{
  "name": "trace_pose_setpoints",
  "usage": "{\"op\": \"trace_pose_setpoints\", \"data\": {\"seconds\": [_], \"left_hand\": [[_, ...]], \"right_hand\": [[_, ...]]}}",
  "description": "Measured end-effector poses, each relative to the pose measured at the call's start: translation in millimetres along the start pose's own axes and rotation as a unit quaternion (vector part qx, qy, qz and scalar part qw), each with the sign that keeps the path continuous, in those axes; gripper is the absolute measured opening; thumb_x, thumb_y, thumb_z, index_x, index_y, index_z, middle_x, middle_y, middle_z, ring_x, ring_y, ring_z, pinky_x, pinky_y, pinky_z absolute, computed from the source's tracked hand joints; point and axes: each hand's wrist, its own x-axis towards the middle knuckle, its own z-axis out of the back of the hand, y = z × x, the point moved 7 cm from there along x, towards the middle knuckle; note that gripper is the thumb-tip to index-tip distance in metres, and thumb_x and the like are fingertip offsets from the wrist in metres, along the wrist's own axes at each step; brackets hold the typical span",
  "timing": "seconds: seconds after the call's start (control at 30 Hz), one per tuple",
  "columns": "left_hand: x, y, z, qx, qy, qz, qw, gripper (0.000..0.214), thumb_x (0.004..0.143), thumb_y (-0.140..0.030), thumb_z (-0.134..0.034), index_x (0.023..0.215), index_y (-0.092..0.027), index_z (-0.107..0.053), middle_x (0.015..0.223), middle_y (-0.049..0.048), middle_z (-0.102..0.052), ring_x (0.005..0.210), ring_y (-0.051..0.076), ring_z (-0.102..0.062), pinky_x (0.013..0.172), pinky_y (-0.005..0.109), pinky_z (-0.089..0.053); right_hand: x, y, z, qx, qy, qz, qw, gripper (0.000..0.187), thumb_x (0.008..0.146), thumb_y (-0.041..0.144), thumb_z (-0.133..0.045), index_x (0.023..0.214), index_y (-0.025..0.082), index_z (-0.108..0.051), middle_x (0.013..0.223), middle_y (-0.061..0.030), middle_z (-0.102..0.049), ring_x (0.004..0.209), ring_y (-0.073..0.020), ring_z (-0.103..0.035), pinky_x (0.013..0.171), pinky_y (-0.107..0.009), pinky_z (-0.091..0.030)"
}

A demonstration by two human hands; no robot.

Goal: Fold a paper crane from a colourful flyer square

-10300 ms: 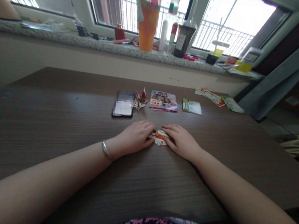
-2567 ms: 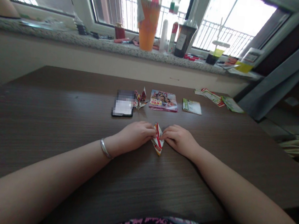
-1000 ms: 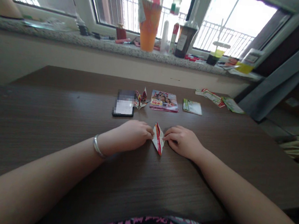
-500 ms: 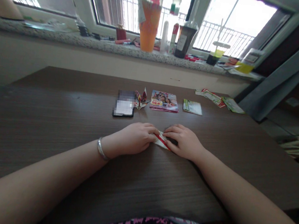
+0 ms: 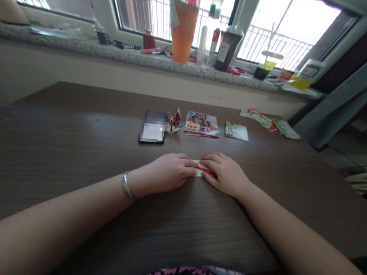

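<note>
A small folded piece of printed paper (image 5: 202,169), white with red, lies flat on the dark wooden table (image 5: 70,152). My left hand (image 5: 166,173), with a silver bangle at the wrist, has curled fingers pinching the paper's left end. My right hand (image 5: 225,173) presses its fingers on the paper's right part and covers most of it. A finished paper crane (image 5: 173,122) stands farther back, between a phone (image 5: 152,128) and a stack of printed leaflets (image 5: 202,124).
More leaflets lie at the table's back right: a green one (image 5: 236,131) and a scattered few (image 5: 268,121). On the stone windowsill (image 5: 81,48) stand an orange cup (image 5: 182,23), a bottle (image 5: 212,26), a dark drink cup (image 5: 226,45) and small items.
The folded paper stood upright on its point between my fingertips a second ago; it has since been laid down flat under both hands. The head view barely shifted.
</note>
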Motion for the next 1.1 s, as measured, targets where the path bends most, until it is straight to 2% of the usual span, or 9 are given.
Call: {"op": "trace_pose_setpoints", "data": {"seconds": [0.2, 0.3, 0.43, 0.53, 0.73, 0.9, 1.1], "left_hand": [[-1.4, 1.4, -1.3, -0.004, -0.02, 0.003, 1.0, 0.031, 0.084, -0.01, -0.053, 0.112, -0.02, -0.064, 0.114, 0.0066, -0.066, 0.1, 0.02, -0.059, 0.089, 0.035, -0.049], [-1.9, 2.0, -1.7, -0.007, -0.023, 0.006, 1.0, 0.033, 0.084, -0.01, -0.054, 0.113, -0.021, -0.063, 0.118, 0.0065, -0.065, 0.103, 0.02, -0.06, 0.091, 0.036, -0.049], [-1.9, 4.0, -2.3, 0.015, -0.022, 0.027, 0.999, 0.024, 0.088, -0.015, -0.052, 0.107, -0.021, -0.066, 0.114, 0.008, -0.066, 0.103, 0.021, -0.061, 0.09, 0.038, -0.05], [-1.7, 5.7, -1.2, 0.028, -0.031, 0.043, 0.998, 0.02, 0.09, -0.018, -0.051, 0.101, -0.019, -0.068, 0.106, 0.0083, -0.068, 0.097, 0.02, -0.063, 0.085, 0.036, -0.051], [-1.4, 7.8, -4.0, 0.052, -0.002, 0.064, 0.997, 0.015, 0.088, -0.018, -0.053, 0.091, -0.016, -0.067, 0.092, 0.0066, -0.068, 0.085, 0.018, -0.064, 0.077, 0.03, -0.052], [-1.8, 8.7, -4.0, 0.049, -0.016, 0.085, 0.995, 0.017, 0.091, -0.02, -0.05, 0.099, -0.016, -0.064, 0.095, 0.0052, -0.067, 0.087, 0.019, -0.063, 0.078, 0.032, -0.051], [-3.3, 11.3, -6.0, 0.061, -0.015, 0.107, 0.992, 0.018, 0.092, -0.025, -0.049, 0.098, -0.016, -0.064, 0.093, 0.0065, -0.065, 0.088, 0.02, -0.061, 0.079, 0.031, -0.05]], "right_hand": [[-0.4, 5.0, 0.1, -0.008, -0.007, 0.028, 1.0, 0.029, 0.091, 0.033, -0.051, 0.11, 0.017, -0.065, 0.111, -0.0088, -0.066, 0.099, -0.0223, -0.058, 0.087, -0.037, -0.047], [-0.5, 8.4, 0.8, -0.011, -0.009, 0.044, 0.999, 0.027, 0.09, 0.035, -0.053, 0.105, 0.017, -0.067, 0.106, -0.0089, -0.068, 0.096, -0.0217, -0.058, 0.085, -0.036, -0.047], [-0.2, 12.5, 1.5, -0.033, -0.013, 0.053, 0.998, 0.029, 0.091, 0.038, -0.052, 0.102, 0.018, -0.069, 0.103, -0.0089, -0.069, 0.093, -0.0219, -0.057, 0.082, -0.036, -0.047], [-0.7, 15.9, 1.5, -0.055, -0.021, 0.057, 0.997, 0.03, 0.093, 0.037, -0.049, 0.104, 0.018, -0.069, 0.104, -0.0093, -0.07, 0.09, -0.0221, -0.056, 0.08, -0.036, -0.046], [-2.0, 19.9, 1.9, -0.07, -0.029, 0.063, 0.995, 0.03, 0.094, 0.034, -0.049, 0.117, 0.021, -0.063, 0.105, -0.0067, -0.071, 0.09, -0.0211, -0.057, 0.08, -0.035, -0.045], [0.5, 23.6, 1.9, -0.078, -0.012, 0.061, 0.995, 0.023, 0.094, 0.031, -0.048, 0.099, 0.019, -0.067, 0.098, -0.0071, -0.07, 0.094, -0.0208, -0.056, 0.082, -0.034, -0.043], [3.0, 28.9, 0.8, -0.083, -0.02, 0.072, 0.994, 0.022, 0.093, 0.027, -0.047, 0.09, 0.017, -0.067, 0.093, -0.0088, -0.067, 0.086, -0.02, -0.054, 0.077, -0.032, -0.043]]}}
